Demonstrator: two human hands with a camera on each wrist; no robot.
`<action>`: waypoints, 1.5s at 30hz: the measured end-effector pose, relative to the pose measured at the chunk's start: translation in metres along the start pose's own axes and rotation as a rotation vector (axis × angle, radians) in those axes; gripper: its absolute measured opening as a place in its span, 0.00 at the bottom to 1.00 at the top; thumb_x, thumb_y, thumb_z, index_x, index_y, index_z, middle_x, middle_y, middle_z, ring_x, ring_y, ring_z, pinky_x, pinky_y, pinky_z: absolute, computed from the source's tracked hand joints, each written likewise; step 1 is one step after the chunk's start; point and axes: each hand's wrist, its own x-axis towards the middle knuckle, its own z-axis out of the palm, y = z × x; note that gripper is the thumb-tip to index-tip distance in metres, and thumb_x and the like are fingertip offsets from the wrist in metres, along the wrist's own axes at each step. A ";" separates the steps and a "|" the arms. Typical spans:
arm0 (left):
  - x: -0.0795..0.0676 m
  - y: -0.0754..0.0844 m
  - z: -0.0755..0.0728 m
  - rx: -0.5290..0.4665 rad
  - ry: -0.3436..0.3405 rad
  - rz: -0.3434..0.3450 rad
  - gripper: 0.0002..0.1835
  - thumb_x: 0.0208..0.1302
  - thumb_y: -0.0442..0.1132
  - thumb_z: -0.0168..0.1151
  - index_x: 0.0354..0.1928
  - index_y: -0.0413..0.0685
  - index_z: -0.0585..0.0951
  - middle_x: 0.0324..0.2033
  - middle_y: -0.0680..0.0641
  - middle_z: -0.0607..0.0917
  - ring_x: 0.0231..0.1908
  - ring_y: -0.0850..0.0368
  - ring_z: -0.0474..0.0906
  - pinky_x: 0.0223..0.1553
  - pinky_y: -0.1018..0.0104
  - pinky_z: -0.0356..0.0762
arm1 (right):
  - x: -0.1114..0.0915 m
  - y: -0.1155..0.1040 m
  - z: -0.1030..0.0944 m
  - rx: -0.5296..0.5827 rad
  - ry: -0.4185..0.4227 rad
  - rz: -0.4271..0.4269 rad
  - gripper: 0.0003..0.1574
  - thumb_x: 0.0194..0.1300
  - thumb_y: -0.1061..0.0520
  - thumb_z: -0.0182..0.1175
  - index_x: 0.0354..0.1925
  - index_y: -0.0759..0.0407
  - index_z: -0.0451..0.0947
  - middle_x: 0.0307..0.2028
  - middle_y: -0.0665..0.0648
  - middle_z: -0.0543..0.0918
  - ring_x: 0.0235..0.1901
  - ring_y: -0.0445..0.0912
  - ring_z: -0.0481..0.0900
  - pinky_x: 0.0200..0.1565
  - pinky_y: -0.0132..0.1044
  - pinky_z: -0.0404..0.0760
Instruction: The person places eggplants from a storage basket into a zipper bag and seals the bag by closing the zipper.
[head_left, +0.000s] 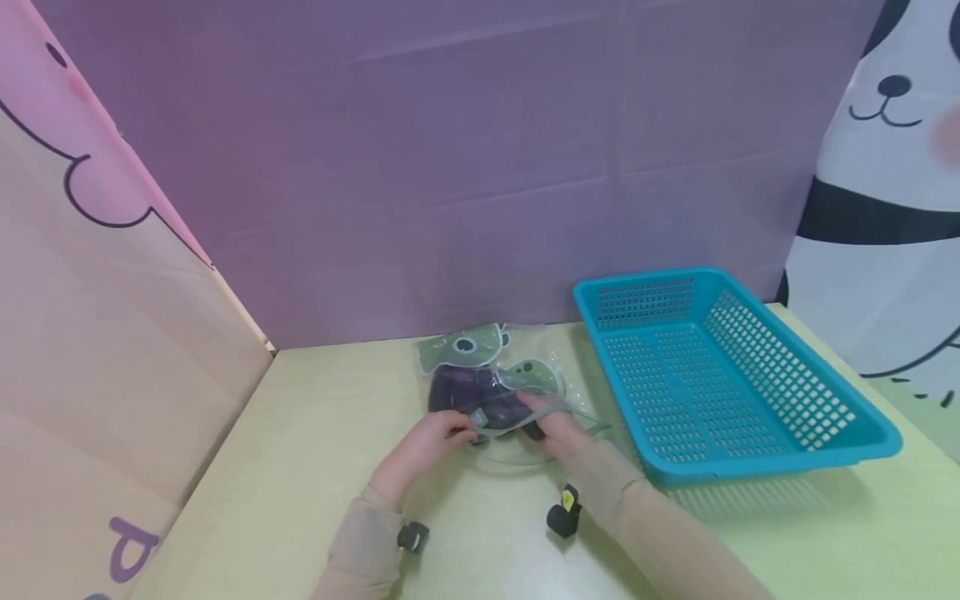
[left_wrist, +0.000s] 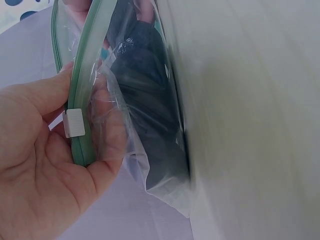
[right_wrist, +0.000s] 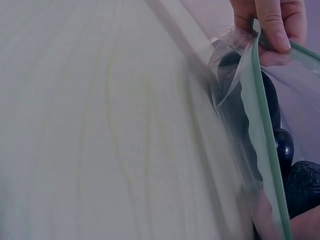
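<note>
A clear zip bag (head_left: 551, 354) with a green cartoon print lies on the table, its mouth facing me. Dark, glossy, rounded items (left_wrist: 145, 85) fill it, their kind unclear. My left hand (head_left: 431, 446) pinches the green zip strip (left_wrist: 80, 75) at one end of the mouth, beside the white slider (left_wrist: 75, 122). My right hand (head_left: 555, 425) reaches into the mouth at the other end, its fingers against the dark items. Plastic and the strip partly cover these fingers, so their grip is unclear. In the right wrist view, the dark items (right_wrist: 304, 182) show between the parted strips.
A blue perforated basket (head_left: 678, 379) stands on the table to the right of the bag. The pale table (head_left: 300, 433) ends at a purple cloth wall (head_left: 420, 183) behind, with cartoon-printed panels at both sides. Small black cameras (head_left: 562, 515) sit at my wrists.
</note>
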 end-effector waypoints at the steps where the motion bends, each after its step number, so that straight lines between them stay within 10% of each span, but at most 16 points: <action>1: 0.000 0.000 0.000 0.003 0.001 0.001 0.06 0.64 0.36 0.59 0.35 0.42 0.83 0.30 0.49 0.84 0.32 0.58 0.78 0.38 0.66 0.78 | 0.001 0.000 0.000 -0.003 0.011 0.000 0.26 0.69 0.60 0.52 0.60 0.75 0.63 0.32 0.48 0.84 0.31 0.36 0.80 0.39 0.25 0.80; 10: -0.001 0.002 0.000 -0.008 -0.002 -0.010 0.05 0.64 0.35 0.58 0.35 0.43 0.83 0.30 0.49 0.84 0.32 0.60 0.78 0.38 0.67 0.78 | 0.008 0.002 0.004 -0.071 0.081 0.011 0.29 0.68 0.57 0.52 0.62 0.72 0.62 0.60 0.68 0.72 0.52 0.53 0.77 0.61 0.42 0.72; 27: -0.001 0.000 0.000 -0.026 -0.008 -0.011 0.06 0.64 0.36 0.59 0.35 0.43 0.83 0.30 0.49 0.84 0.32 0.60 0.78 0.38 0.68 0.78 | 0.050 0.025 -0.005 -0.163 0.175 -0.059 0.30 0.60 0.52 0.63 0.55 0.68 0.72 0.50 0.68 0.80 0.51 0.58 0.78 0.58 0.46 0.74; 35: -0.001 0.001 -0.001 -0.040 -0.016 -0.021 0.05 0.64 0.35 0.58 0.35 0.43 0.83 0.30 0.50 0.84 0.31 0.62 0.76 0.36 0.70 0.76 | 0.024 0.002 0.017 -0.350 0.265 -0.046 0.31 0.65 0.55 0.56 0.62 0.68 0.65 0.61 0.70 0.70 0.63 0.62 0.66 0.67 0.52 0.60; 45: 0.000 0.001 -0.001 -0.034 -0.014 -0.018 0.05 0.64 0.35 0.58 0.34 0.43 0.83 0.30 0.50 0.84 0.30 0.62 0.76 0.36 0.70 0.76 | 0.023 -0.007 0.022 -0.464 0.257 -0.058 0.27 0.62 0.59 0.57 0.58 0.70 0.70 0.57 0.70 0.74 0.59 0.62 0.70 0.65 0.48 0.65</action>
